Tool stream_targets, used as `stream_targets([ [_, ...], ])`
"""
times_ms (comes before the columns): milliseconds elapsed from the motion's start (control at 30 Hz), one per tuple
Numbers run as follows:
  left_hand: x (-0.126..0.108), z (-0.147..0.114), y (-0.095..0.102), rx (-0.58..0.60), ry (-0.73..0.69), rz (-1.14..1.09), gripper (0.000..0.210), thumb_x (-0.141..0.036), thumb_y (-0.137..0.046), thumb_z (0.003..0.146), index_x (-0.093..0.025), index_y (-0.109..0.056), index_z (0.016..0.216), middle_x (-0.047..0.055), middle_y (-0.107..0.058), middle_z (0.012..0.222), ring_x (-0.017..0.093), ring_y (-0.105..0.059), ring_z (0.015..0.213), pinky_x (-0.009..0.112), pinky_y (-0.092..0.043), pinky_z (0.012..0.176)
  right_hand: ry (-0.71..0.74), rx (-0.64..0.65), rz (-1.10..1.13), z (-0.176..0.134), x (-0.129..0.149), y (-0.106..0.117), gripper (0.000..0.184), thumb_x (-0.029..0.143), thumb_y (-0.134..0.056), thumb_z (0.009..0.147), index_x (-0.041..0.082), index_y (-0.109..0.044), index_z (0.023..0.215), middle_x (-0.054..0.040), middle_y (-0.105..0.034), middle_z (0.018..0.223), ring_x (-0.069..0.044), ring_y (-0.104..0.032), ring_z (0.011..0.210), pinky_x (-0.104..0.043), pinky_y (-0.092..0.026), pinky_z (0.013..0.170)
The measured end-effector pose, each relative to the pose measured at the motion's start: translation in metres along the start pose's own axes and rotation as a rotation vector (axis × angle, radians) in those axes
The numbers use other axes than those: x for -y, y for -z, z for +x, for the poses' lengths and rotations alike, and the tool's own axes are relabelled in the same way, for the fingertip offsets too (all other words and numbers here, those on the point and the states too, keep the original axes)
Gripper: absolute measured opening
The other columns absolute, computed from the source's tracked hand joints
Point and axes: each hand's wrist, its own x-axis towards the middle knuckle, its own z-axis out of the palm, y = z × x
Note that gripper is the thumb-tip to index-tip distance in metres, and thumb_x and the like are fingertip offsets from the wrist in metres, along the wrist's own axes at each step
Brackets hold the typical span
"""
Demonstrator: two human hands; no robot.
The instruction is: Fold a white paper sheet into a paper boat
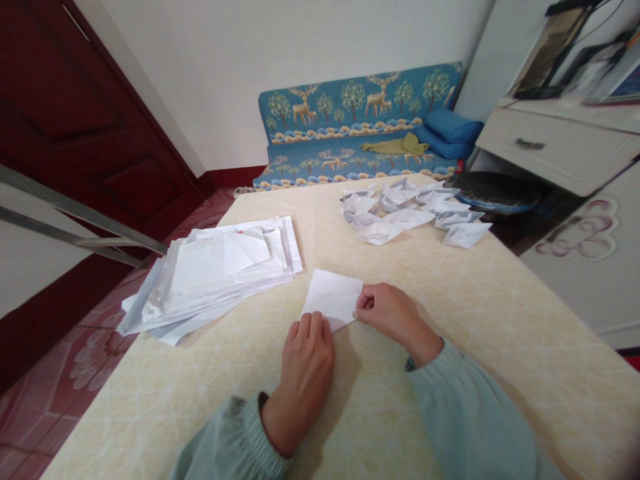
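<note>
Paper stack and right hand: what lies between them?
In the head view, a strip of table and then a small white sheet lie between the paper stack and the right hand.

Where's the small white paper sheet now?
In the head view, the small white sheet lies on the table just below centre, right of the paper stack and nearer the camera than the folded papers.

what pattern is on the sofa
The sofa is blue with deer and trees, best seen in the head view.
</note>
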Motion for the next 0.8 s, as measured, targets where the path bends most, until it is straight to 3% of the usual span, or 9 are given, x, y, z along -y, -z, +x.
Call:
stream_targets([
  [333, 0.0040, 0.0064, 0.0020, -0.030, -0.096, -0.189, 0.021, -0.020, -0.050, 0.087, -0.018, -0.060, 0.106, 0.005, -0.059, 0.094, 0.023, -0.049, 0.096, 0.039, -0.041, 0.080, 0.001, -0.013, 0.003, -0.0012, 0.0003, -0.0010, 0.003, 0.024, -0.064, 0.063, 0.024, -0.068, 0.062, 0.0019, -0.066, 0.064, -0.012, -0.056, 0.059, -0.023, -0.030, 0.051],
  [600, -0.0009, 0.0078, -0.0023, 0.042, -0.112, -0.185, 0.032, -0.019, -0.049, 0.087, -0.022, -0.053, 0.119, 0.003, -0.057, 0.091, 0.021, -0.049, 0.086, 0.034, -0.043, 0.071, 0.000, -0.047, -0.011, -0.0033, 0.0014, -0.0017, 0.004, 0.023, -0.064, 0.063, 0.024, -0.067, 0.061, 0.0025, -0.066, 0.063, -0.012, -0.056, 0.060, -0.023, -0.030, 0.051],
  [800, 0.0011, 0.0101, 0.0043, 0.020, -0.098, -0.261, 0.036, -0.015, -0.049, 0.084, -0.022, -0.055, 0.119, 0.005, -0.057, 0.091, 0.022, -0.048, 0.087, 0.035, -0.043, 0.073, -0.010, -0.120, -0.006, -0.0020, 0.0005, -0.0070, 0.006, 0.028, -0.064, 0.067, 0.024, -0.066, 0.064, 0.0026, -0.065, 0.063, -0.012, -0.055, 0.058, -0.024, -0.029, 0.051],
])
